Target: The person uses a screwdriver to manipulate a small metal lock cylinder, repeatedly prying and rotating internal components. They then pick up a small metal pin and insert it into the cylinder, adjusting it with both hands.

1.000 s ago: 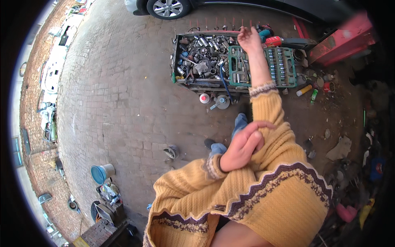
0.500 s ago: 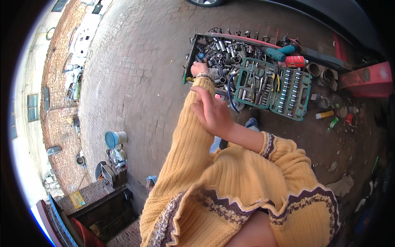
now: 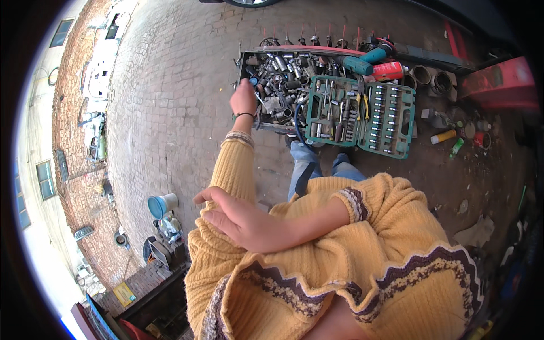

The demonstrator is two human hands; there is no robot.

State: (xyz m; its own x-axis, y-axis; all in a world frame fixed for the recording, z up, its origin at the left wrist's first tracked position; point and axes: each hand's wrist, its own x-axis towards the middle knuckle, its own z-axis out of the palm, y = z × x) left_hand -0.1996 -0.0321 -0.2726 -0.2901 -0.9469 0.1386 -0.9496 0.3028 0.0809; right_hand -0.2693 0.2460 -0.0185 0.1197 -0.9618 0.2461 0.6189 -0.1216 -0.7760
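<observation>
Plainly, your right hand (image 3: 243, 224) lies across your left sleeve (image 3: 235, 170), part open, thumb apart from fingers; no tool visible in it. Sleeve cuff sits back, leaving the left wrist bare. Left hand (image 3: 243, 99) reaches over the near-left corner of the metal tray (image 3: 306, 49); its fingers turn away, so grip and contact can't be told. Tray walls seem to keep the loose metal parts (image 3: 280, 65) together. Green case (image 3: 411, 107) lies unfolded, probably so each socket shows in its slot.
</observation>
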